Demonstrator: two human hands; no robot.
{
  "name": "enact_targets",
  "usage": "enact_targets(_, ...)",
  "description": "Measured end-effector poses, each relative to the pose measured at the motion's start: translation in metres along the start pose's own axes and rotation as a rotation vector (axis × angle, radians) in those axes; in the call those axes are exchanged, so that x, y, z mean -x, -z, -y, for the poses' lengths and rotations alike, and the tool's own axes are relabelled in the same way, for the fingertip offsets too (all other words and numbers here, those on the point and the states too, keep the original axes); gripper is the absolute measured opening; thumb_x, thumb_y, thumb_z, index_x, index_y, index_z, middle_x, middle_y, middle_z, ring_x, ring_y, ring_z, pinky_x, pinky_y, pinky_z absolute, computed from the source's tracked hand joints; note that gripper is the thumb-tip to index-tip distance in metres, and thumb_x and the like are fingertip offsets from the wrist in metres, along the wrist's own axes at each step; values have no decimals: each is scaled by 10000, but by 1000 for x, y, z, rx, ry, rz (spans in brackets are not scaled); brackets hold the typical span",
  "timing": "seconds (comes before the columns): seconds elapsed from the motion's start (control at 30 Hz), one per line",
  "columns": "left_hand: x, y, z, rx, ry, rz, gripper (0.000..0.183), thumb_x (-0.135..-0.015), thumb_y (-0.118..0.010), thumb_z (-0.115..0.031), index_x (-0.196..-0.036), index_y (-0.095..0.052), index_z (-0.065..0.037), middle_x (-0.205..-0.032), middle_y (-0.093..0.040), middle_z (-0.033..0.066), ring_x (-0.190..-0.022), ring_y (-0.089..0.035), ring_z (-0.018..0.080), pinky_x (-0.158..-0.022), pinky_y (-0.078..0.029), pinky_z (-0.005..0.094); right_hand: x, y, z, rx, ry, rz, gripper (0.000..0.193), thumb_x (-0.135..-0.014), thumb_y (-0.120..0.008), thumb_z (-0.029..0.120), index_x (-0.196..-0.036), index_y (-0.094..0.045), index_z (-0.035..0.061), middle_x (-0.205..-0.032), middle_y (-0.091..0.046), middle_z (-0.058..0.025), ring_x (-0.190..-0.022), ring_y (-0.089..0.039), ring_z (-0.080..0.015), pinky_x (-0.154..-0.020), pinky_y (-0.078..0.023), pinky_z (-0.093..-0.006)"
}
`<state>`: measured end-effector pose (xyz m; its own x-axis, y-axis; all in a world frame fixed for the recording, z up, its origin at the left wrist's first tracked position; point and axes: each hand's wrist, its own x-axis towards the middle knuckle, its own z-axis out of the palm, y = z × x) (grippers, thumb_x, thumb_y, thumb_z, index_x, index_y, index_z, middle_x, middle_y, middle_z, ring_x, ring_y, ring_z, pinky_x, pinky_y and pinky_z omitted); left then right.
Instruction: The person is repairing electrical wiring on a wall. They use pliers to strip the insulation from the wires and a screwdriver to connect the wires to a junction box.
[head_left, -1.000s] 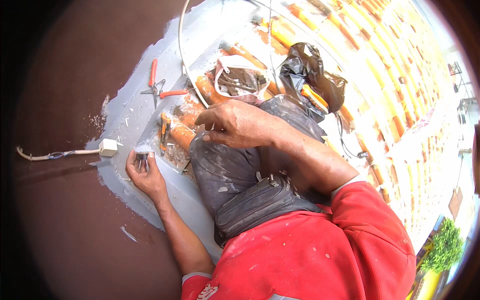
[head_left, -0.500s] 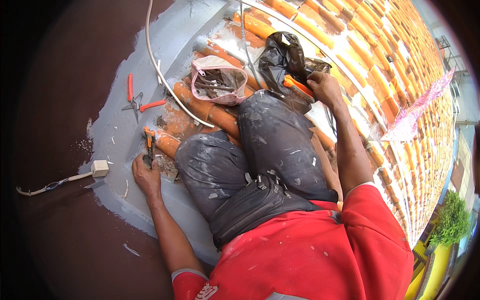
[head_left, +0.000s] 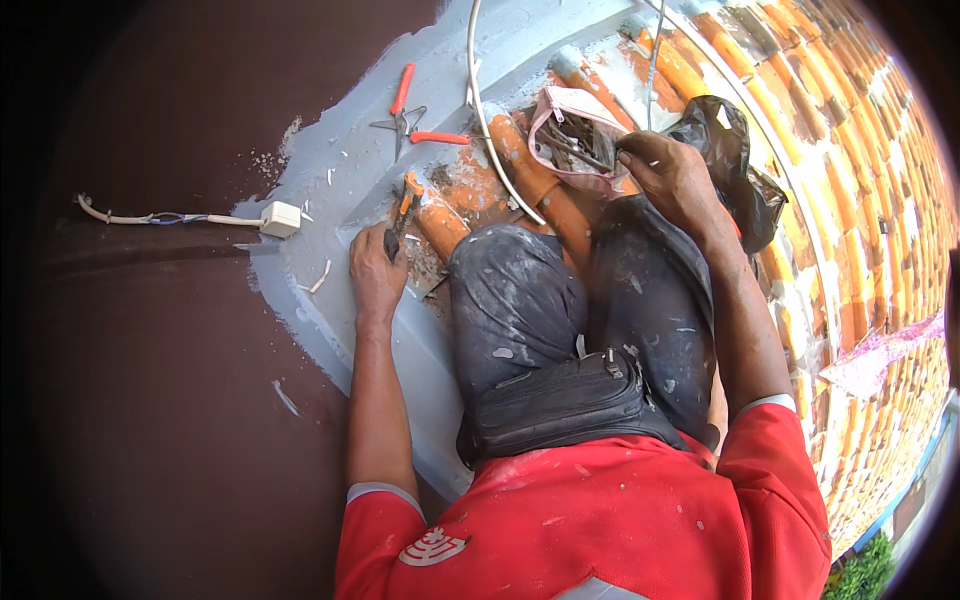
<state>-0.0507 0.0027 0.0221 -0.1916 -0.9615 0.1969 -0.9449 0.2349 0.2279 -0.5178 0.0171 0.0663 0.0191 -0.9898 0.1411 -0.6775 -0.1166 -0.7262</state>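
My left hand (head_left: 378, 275) rests on the grey-painted edge, fingers closed round the dark end of an orange-and-black hand tool (head_left: 408, 198); its exact kind is unclear. My right hand (head_left: 678, 185) is at the right rim of a pink-edged zip pouch (head_left: 545, 140), thumb and fingers pinched together there. Dark, narrow metal pieces (head_left: 578, 145) fill the pouch, which stands gaping on the roof tiles. Behind the right wrist lies a black plastic bag (head_left: 715, 135), partly hidden by my forearm. Red-handled snips (head_left: 405, 120) lie spread on the grey paint, touched by neither hand.
A white cable (head_left: 487, 120) curves down between snips and pouch. On the left, a white box (head_left: 280, 219) with a cable sits at the brown surface's edge. Clay roof tiles (head_left: 535, 170) slope away to the right, where pink sheeting (head_left: 865, 368) lies. My waist bag (head_left: 560, 400) is black.
My right hand has left the black bag and the orange-handled object there, and moved left to the pouch. The left hand stays by its tool. The whole view has shifted.
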Motion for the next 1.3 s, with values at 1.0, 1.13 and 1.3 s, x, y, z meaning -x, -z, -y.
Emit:
enact_targets(1.0,97,-15,-15,-259,-62,161,253,-1019,-624,-228,-1210,-757,-128,-1223,-713,53,-1383,-557,346,-1296,-207,632,457,50,-17,86,-1709,738,304,-922,-686,248,-861,-799,-27,-810,-794,-188,-759,-796,-344,-758,-627,-447)
enact_targets(1.13,103,-19,-11,-289,-112,164,284,-995,-645,-200,-1255,-736,-131,-1221,-708,32,-1379,-565,319,-1289,-216,636,465,-28,85,-203,-1644,599,303,-922,-689,252,-881,-797,-28,-826,-796,-186,-771,-794,-337,-762,-625,-444)
enact_targets(1.3,99,-36,-4,-391,-146,249,287,-1046,-563,-232,-1286,-718,-200,-1218,-679,-15,-1413,-553,259,-1303,-209,631,428,-74,119,-274,-1523,382,303,-923,-694,257,-905,-794,-29,-846,-797,-183,-785,-791,-328,-767,-622,-440)
